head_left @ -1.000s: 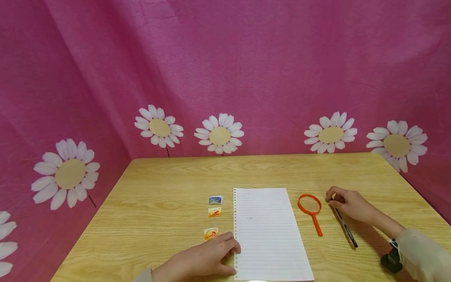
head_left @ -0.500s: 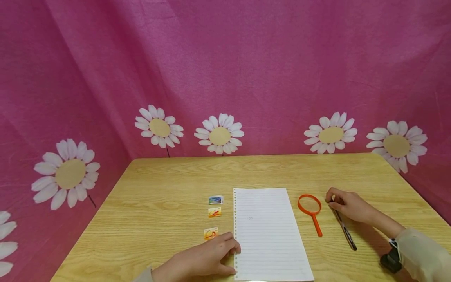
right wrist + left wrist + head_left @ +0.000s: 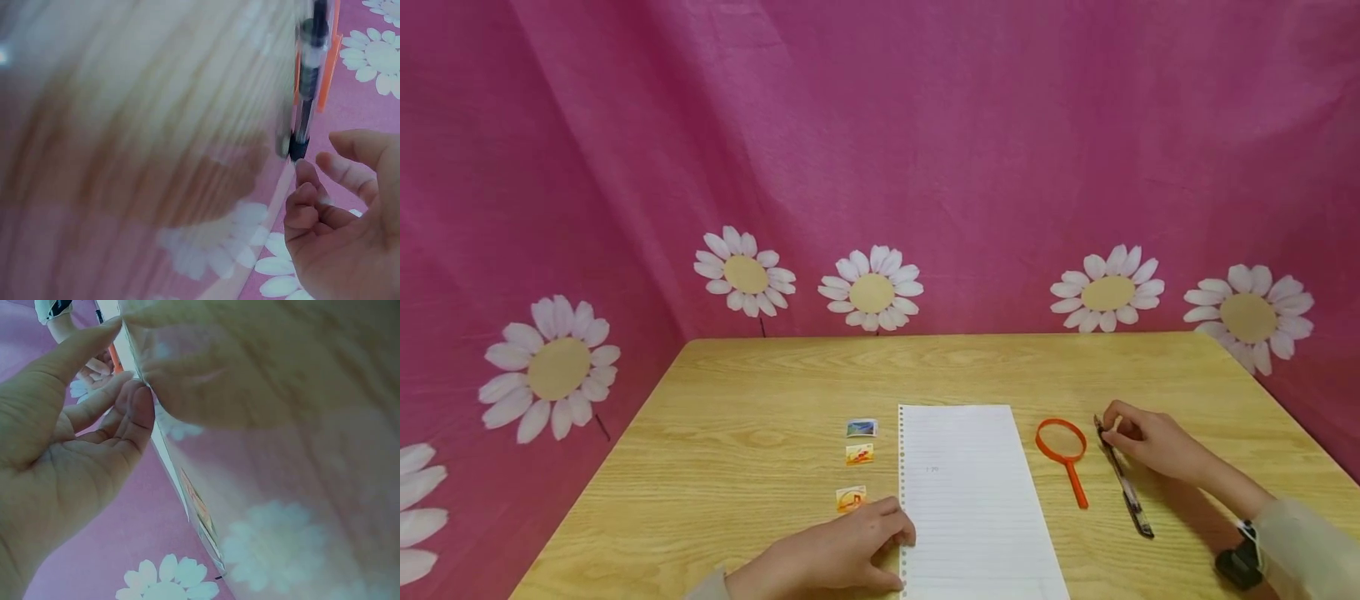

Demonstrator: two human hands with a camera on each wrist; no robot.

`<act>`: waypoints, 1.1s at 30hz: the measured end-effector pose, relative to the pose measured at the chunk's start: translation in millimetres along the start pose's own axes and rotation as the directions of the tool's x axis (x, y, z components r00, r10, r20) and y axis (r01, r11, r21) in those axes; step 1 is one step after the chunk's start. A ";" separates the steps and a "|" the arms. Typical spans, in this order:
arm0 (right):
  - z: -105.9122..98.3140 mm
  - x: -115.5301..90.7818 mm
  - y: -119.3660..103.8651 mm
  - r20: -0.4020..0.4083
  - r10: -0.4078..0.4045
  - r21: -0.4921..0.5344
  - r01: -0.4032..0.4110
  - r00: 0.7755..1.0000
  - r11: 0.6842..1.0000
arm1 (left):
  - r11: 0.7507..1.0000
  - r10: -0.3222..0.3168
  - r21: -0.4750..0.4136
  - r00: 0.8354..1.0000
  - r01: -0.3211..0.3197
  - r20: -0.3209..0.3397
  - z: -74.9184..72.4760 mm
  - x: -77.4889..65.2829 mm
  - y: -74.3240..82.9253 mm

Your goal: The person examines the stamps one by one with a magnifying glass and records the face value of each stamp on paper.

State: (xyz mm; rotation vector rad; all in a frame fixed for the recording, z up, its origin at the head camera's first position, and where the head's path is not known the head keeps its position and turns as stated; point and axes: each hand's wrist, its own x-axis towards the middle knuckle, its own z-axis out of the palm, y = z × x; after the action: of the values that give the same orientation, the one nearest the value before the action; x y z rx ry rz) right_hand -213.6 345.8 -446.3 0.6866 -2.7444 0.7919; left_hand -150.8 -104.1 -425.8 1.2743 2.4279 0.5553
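Pink fabric (image 3: 925, 125) printed with white, yellow-centred daisies (image 3: 871, 293) hangs beyond the far, left and right edges of the pale wood-grain surface (image 3: 737, 433). Its far corners are rounded; its sheen mirrors the flowers.

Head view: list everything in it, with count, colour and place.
Lined paper sheet: 1, white, middle of the near table
Handwritten mark: 1, grey, upper left of the sheet, too small to read
Blue stamp: 1, blue, left of the sheet
Orange stamps: 2, orange-yellow, nearer than the blue one
Magnifying glass: 1, orange-red, right of the sheet
Pen: 1, black and clear, right of the magnifying glass
Table: 1, light wood, under these
Curtain: pink, daisy-patterned, around the table
Sleeves: 2, beige, forearms
Wrist device: 1, black, right wrist
Left hand: 1, sheet's left edge
Right hand: 1, pen's far end
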 end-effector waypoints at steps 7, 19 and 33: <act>0.5 -2.9 -7.8 -0.042 0.038 -0.031 -0.040 0.998 0.999 | 0.996 -0.047 -0.082 0.998 0.044 -0.030 -1.2 1.8 0.1; 3.8 -5.3 -26.7 0.039 0.210 -0.028 -0.209 0.977 0.977 | 0.996 -0.076 -0.072 0.955 0.058 -0.287 -8.1 7.5 -16.9; 9.1 -7.5 -40.9 0.079 0.223 0.024 -0.225 0.972 0.974 | 0.990 -0.120 -0.117 0.891 0.076 -0.437 -18.9 4.1 -38.4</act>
State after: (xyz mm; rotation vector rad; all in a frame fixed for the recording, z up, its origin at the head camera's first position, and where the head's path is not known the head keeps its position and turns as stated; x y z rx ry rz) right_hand -187.7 313.1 -437.8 0.4248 -2.9206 0.8756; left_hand -188.8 -124.1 -428.7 1.0653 2.7670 1.0177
